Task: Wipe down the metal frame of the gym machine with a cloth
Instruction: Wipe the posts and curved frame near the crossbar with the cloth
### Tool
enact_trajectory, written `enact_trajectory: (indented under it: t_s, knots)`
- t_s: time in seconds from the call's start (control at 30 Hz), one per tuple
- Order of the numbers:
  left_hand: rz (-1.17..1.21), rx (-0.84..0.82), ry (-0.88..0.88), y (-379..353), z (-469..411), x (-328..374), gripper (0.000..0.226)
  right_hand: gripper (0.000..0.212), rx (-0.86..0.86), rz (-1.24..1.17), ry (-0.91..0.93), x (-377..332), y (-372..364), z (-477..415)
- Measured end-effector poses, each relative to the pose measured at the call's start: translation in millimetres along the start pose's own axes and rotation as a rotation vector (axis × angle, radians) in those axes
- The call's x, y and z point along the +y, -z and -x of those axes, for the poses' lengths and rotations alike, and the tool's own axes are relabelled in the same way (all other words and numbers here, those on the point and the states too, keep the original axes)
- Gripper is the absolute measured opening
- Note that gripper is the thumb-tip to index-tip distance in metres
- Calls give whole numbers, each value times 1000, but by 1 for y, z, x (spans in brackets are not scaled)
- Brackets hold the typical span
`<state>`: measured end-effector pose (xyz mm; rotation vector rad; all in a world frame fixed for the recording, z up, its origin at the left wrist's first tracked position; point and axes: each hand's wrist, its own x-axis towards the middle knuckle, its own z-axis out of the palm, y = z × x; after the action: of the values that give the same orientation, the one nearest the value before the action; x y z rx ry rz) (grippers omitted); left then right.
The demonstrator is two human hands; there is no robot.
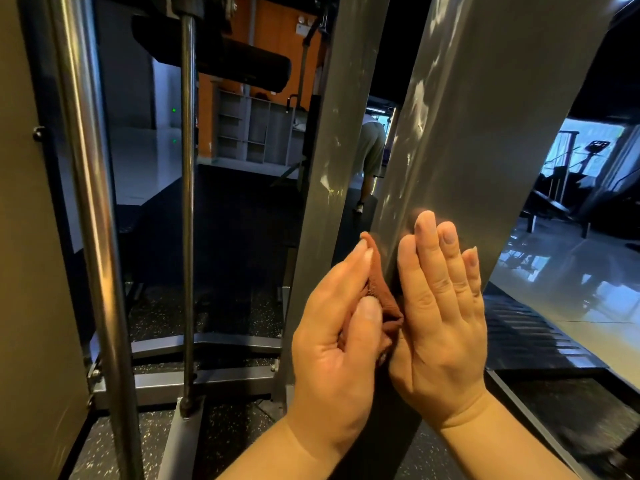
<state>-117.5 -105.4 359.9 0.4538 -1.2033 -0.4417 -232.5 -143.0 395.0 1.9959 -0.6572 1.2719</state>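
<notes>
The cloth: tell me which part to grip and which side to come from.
Grip the bunched lower fold of the cloth, coming from the left, as the left hand does with thumb and fingers. Its right side lies against the metal post, where the right hand rests flat, so only the left and near sides look free.

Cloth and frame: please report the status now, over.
Left hand pinches orange cloth at edge of metal frame. Right hand flat on frame, fingers straight. Nothing seen in the way.
</notes>
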Motion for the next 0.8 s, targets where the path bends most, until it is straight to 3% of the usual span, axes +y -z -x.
enact_trajectory:
  t_s: [0.27,0.6,0.8]
  knots:
    - [-134,38,-39,17,40,-26,46,51,19,-20,-12,-2,1,-1]
    - [-71,-26,-52,16,29,-23,48,50,31,-9,-27,-3,0,-1]
    - [-151,-30,-89,17,23,-23,46,51,30,-7,-16,-2,1,0]
